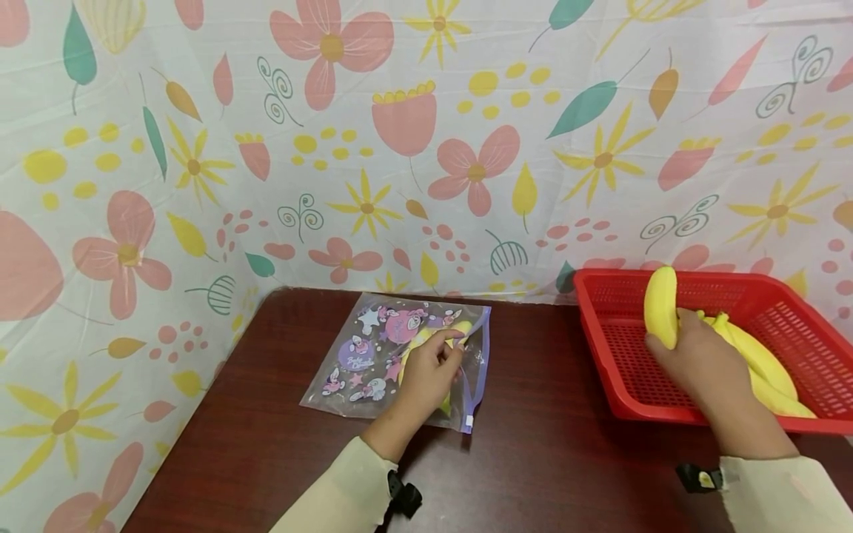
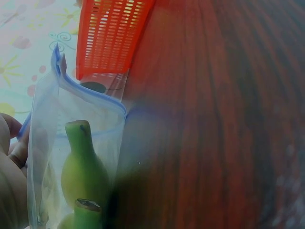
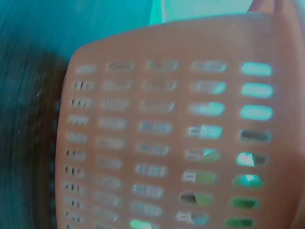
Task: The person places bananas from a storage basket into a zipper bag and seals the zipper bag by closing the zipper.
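A clear zip bag (image 1: 343, 374) with cartoon prints and a purple zip edge lies on the table, its mouth facing right. My left hand (image 1: 426, 370) pinches the bag's upper layer near the mouth. Inside the bag are bananas (image 2: 85, 176), their greenish stem ends toward the mouth, which gapes in the left wrist view. Over the red basket (image 1: 600, 355), my right hand (image 1: 713, 370) grips a yellow banana (image 1: 660, 303) standing nearly upright. More bananas (image 1: 766, 363) lie in the basket, partly behind that hand.
The dark brown wooden table (image 1: 526, 414) runs between the bag and the basket. Behind it hangs a white cloth (image 1: 493, 44) printed with flowers and leaves. In the right wrist view the basket's slotted wall (image 3: 157, 129) fills most of the picture.
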Demonstrator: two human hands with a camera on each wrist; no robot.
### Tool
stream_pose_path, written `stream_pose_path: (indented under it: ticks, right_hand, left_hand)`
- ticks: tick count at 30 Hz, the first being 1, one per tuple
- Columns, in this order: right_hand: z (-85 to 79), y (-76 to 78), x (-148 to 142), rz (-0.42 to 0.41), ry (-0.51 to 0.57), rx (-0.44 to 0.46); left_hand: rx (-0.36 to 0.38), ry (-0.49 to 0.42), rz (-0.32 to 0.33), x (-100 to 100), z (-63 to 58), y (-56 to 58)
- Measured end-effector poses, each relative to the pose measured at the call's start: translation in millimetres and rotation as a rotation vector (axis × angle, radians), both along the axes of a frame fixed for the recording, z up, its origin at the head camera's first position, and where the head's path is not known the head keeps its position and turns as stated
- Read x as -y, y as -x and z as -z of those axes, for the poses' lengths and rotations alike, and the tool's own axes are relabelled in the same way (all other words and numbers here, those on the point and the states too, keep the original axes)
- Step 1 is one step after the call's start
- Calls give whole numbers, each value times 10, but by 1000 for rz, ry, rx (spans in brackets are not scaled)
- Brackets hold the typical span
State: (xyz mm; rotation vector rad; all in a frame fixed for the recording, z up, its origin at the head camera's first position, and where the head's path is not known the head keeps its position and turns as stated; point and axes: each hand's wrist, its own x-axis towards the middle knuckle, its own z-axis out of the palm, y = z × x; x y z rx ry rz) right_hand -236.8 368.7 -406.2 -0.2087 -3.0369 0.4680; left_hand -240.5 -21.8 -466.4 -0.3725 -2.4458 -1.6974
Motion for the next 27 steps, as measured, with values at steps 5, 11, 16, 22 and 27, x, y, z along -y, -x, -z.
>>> stream_pose_path:
  ticks: [5,11,16,22,27]
  right_hand:
    - [-80,-47,129,2,6,-31]
    - [-157,-91,236,-1,25,-30]
    - [-192,-115,329,-1,48,-59]
    - [-263,-168,467,1,81,-57]
    - [-297,-220,566,-26,91,-74]
  left_hand:
    - [-4,4,4,-3,1,-4]
    - [-5,9,0,-10,11,-3]
    - [-4,11,-3,-12,12,-4]
    - [7,4,5,-11,19,-10]
    - [6,-1,8,-15,20,-11]
